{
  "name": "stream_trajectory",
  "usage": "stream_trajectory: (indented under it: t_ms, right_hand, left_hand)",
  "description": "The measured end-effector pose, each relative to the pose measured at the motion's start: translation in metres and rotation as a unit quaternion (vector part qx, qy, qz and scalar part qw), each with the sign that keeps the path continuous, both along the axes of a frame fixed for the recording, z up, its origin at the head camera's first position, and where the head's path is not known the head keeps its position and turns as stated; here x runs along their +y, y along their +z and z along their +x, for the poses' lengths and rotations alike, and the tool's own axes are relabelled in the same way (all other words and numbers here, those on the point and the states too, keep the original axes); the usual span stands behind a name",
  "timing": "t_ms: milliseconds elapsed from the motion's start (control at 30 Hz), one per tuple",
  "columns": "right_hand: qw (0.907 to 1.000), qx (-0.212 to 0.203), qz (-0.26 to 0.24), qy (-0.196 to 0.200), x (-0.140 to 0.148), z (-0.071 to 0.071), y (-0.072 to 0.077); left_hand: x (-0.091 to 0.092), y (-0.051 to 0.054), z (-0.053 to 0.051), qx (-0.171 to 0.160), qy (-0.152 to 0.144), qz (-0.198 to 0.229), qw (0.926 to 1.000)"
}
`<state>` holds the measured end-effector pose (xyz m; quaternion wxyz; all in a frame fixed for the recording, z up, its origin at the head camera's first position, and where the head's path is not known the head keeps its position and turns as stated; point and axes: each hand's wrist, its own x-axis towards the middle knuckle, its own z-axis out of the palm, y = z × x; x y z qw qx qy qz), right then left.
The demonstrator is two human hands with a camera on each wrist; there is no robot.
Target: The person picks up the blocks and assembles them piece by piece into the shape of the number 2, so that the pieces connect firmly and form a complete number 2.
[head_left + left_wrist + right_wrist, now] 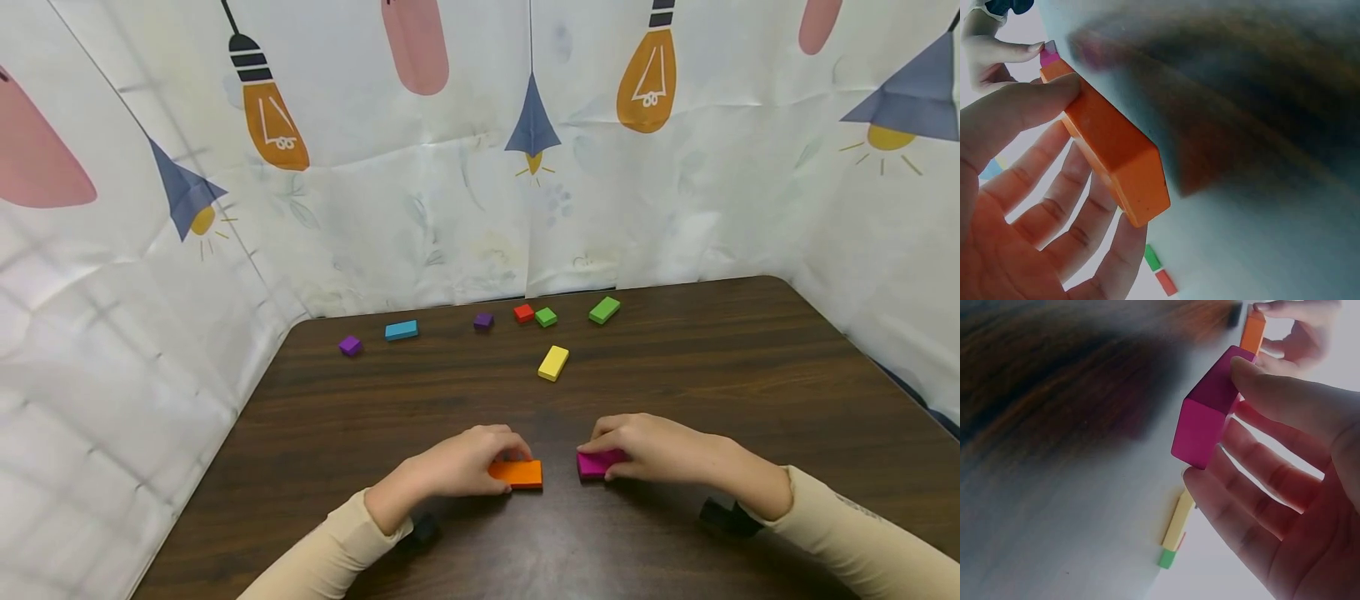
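Head view: left hand (468, 462) pinches orange block (521, 475), right hand (652, 448) pinches magenta block (595, 465), both blocks between hands.

Has a dark, softly gleaming wood-grain table (420, 396) with rounded far corners; is walled behind and at both sides by white fabric (360, 208) printed with orange bulbs (647, 81), blue lamps (532, 121), pink shapes (417, 48).

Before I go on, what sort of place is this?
Probably a screened-off tabletop work area: a dark table, coloured blocks and a white lamp-print sheet rising behind and on both sides.
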<state>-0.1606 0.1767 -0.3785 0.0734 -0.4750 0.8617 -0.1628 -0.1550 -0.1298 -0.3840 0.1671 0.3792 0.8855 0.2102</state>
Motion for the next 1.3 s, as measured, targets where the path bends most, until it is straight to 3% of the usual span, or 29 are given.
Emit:
stream_trajectory:
  t_ms: [333, 733, 1300]
  right_hand:
    - [0.9999, -0.009, 0.007, 0.003, -0.006, 0.0, -0.001]
    - [1.0, -0.009, 0.001, 0.002, -0.012, -0.001, -0.004]
    - [0.9998, -0.015, 0.012, -0.002, -0.019, -0.001, -0.005]
  left_hand:
    - [0.008, 0.002, 0.002, -0.003, -0.001, -0.016, 0.9999]
    - [0.018, -0.002, 0.0, 0.016, -0.008, -0.025, 0.9995]
    - [0.023, -0.001, 0.001, 0.008, -0.003, -0.035, 0.9994]
